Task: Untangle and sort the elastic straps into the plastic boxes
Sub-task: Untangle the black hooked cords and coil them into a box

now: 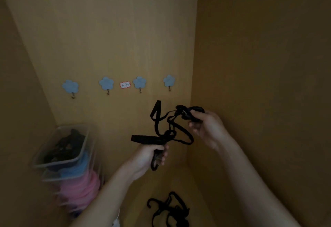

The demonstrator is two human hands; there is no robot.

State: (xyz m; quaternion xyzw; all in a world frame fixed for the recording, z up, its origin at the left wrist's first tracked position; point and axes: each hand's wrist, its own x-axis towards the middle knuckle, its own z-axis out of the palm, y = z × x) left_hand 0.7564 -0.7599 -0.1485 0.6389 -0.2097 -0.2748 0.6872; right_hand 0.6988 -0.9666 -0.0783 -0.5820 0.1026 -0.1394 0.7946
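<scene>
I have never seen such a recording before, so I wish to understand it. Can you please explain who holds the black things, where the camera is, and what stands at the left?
There is no machine here: a person works with two bare hands. The single picture comes from a camera worn on the head, looking forward and down, so both arms enter from below. The left hand grips one end of a tangle of black elastic straps, and the right hand pinches the other end, so the tangle hangs in the air. At the left is a stack of clear plastic boxes; the top one holds black straps, and the lower ones hold blue and pink things. Below, more black straps lie on the wooden floor. Four blue flower hooks are on the back wall.
</scene>
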